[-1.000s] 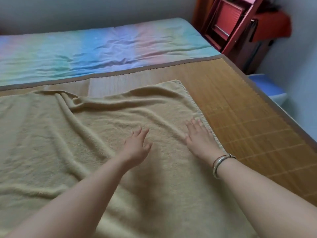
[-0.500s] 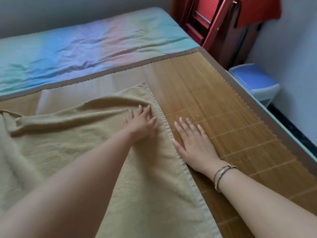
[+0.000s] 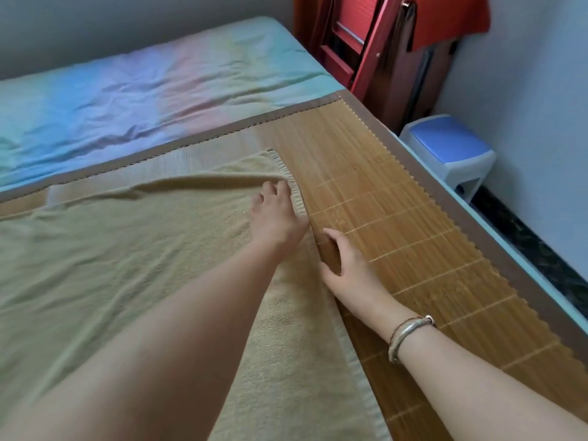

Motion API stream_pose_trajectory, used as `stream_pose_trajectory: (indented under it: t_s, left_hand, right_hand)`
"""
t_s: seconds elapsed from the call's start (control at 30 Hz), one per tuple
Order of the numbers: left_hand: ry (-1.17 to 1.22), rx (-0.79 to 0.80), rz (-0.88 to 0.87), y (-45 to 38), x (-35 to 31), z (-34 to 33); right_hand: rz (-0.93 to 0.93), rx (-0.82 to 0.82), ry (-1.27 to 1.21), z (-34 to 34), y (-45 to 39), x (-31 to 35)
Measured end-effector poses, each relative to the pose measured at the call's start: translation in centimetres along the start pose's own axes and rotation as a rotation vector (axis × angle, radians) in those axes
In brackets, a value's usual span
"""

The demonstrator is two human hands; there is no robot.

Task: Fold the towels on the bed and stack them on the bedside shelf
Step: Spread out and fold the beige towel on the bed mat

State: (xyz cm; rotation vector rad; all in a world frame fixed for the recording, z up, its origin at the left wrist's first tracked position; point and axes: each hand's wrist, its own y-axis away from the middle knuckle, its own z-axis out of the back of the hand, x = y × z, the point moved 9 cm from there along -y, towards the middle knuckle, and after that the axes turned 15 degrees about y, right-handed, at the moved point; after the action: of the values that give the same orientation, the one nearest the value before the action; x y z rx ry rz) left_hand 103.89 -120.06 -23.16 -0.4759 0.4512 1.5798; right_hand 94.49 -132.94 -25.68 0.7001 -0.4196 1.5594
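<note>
- Towel (image 3: 133, 256), tan terry cloth, lies spread on the bamboo mat (image 3: 397, 224) that covers my bed; its right hem runs just beside both my hands, and a long ridge crosses it near the far edge.
- My left hand (image 3: 276, 221) lies on the towel by its far right corner, fingers (image 3: 270, 190) relaxed and reaching into the ridge, gripping nothing that I can see.
- My right hand (image 3: 346, 265) sits at the hem, thumb towards the cloth and the rest curled down at the mat; whether I have the hem pinched, I cannot tell.
- Only one view, from my head; the bedside shelf does not show in it.
- Risk, as I judge it: if I fold with that ridge left in, the halves will not match and the stack will lean.
- The mat looks slick, so a pull from one hand alone could drag the whole towel askew.
</note>
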Motion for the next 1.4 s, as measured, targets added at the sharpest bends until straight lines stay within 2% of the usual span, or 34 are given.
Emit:
stream_pose_trajectory:
  t_s: [0.1, 0.17, 0.27, 0.37, 0.57, 0.63, 0.73, 0.8, 0.87, 0.93, 1.07, 1.13, 1.23, 1.4]
  left_hand:
    - [-0.009, 0.143, 0.183, 1.8, 1.2, -1.2]
    - [0.008, 0.222, 0.253, 2.8, 1.6, -1.9]
    - [-0.095, 0.263, 0.222, 4.1, 0.9, -2.1]
    - [-0.202, 0.278, 0.146, 6.2, -0.6, -1.7]
    - [0.003, 0.237, 0.145, 10.0, -0.5, -1.5]
    - [-0.025, 0.246, 0.157, 10.8, 0.1, -1.7]
    - [-0.137, 0.300, 0.189, 12.1, 0.5, -2.2]
    - [-0.177, 0.367, 0.220, 13.2, 0.3, -2.5]
    - [-0.176, 0.355, 0.208, 14.4, -0.5, -1.3]
    - [-0.074, 0.256, 0.192, 14.9, -1.3, 1.6]
    - [0.486, 0.167, 0.283, 14.5, -1.3, 10.9]
    - [0.668, 0.111, 0.291, 14.5, -1.3, 17.3]
    - [0.866, 0.026, 0.232, 16.0, -0.9, 27.8]
    - [1.063, -0.065, 0.181, 20.5, 1.9, 42.9]
  right_hand:
    - [-0.048, -0.255, 0.061, 2.5, 3.1, 0.4]
    - [-0.107, -0.298, 0.157, 2.7, 4.8, 0.4]
    - [-0.257, -0.118, 0.334, 0.8, 6.0, -0.8]
    - [-0.336, -0.006, 0.419, -0.2, 7.4, -1.1]
    - [-0.342, 0.190, 0.580, -0.9, 11.7, -0.9]
    - [-0.340, 0.236, 0.531, -1.3, 12.9, -1.3]
    - [-0.353, 0.255, 0.245, -1.2, 13.9, -1.1]
    - [-0.347, 0.232, 0.058, -0.6, 14.1, 0.0]
    - [-0.315, 0.169, -0.048, 0.6, 14.5, 2.0]
    - [-0.292, 0.125, -0.116, 1.7, 14.8, 4.1]
    - [-0.249, 0.125, -0.249, 4.2, 16.6, 11.2]
    - [-0.203, 0.157, -0.265, 5.5, 17.5, 15.9]
    - [-0.128, 0.167, -0.260, 7.1, 19.4, 24.4]
    - [-0.012, 0.109, -0.245, 8.6, 22.6, 39.5]
